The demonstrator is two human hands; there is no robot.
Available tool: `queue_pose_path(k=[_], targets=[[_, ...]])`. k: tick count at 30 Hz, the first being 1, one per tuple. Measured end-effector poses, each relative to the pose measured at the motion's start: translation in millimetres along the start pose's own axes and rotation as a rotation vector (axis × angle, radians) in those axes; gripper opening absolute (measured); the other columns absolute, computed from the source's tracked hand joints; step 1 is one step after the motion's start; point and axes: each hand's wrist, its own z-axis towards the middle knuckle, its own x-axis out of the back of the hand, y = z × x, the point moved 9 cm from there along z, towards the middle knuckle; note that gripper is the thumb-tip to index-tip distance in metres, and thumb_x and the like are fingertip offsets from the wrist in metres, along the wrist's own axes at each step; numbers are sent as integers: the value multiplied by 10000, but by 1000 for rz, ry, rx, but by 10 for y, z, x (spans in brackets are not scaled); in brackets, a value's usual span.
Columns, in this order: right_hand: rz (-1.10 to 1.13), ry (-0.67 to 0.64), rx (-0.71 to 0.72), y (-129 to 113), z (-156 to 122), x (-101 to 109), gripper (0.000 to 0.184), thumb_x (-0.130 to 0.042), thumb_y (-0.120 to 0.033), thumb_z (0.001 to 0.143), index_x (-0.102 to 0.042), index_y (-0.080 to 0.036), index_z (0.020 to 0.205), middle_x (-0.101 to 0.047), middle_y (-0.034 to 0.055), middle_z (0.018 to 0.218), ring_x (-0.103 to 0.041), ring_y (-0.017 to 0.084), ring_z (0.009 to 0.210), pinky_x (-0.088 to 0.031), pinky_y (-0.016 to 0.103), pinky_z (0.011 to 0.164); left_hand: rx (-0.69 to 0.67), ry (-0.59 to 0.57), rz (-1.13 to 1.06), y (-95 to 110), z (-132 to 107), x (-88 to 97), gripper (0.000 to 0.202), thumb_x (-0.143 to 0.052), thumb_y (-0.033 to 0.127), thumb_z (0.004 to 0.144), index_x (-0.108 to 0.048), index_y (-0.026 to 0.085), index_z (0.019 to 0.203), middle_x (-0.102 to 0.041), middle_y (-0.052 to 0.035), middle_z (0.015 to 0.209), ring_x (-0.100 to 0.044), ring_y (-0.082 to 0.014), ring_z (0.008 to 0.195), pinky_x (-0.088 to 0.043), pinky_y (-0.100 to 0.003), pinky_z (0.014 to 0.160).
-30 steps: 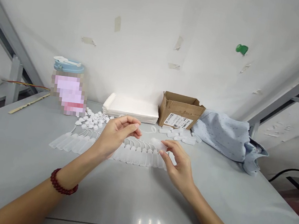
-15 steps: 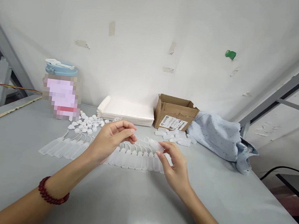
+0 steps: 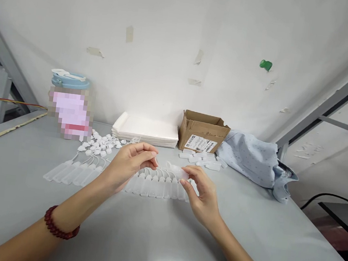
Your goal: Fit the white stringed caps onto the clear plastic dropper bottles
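Above the row of tubes (image 3: 154, 187), our right hand (image 3: 203, 189) pinches one translucent tube (image 3: 180, 173) whose near end its fingers hide, while our left hand (image 3: 128, 165) curls across the row, and we cannot tell whether it grips anything. The tube's blurred strap (image 3: 169, 165), looped above the tip a second ago, now sits lower, beside it. White caps (image 3: 106, 141) lie beyond our left wrist.

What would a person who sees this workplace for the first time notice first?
Probably the centre, where the right hand holds a translucent piece over a row of similar pieces on the grey table, and a dark red bracelet circles the wrist of the left hand. Farther back, the open brown box stands out, with a crumpled pale blue cloth to its right.
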Motion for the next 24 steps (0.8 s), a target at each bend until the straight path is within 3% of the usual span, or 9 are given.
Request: queue_pose_path(k=[7,21,24], targets=[[-20,-5,56,-57,5,-14,182,-556,-155,865,-598,-196,1038,-612,65,927,-565,167,813,-477,315,724,103,-4,12,-106,-24,-34,104,-634,257,773,-632,153,762,-624,0,654,-613,-137,693,-498,-307,745],[-98,-7,141,-148,-11,-35,201,-558,-117,854,-590,-184,1041,-612,76,920,-580,169,820,-488,303,713,94,-69,-40,-165,-17,-102,105,-616,259,816,-638,161,784,-648,-11,720,-623,-135,772,-500,-281,771],[-99,-13,140,-147,-13,-42,209,-559,-115,853,-588,-186,1047,-612,74,921,-577,166,806,-490,305,714,99,-60,2,-162,-26,-108,113,-614,263,814,-633,158,776,-634,-9,704,-598,-118,709,-491,-255,701]])
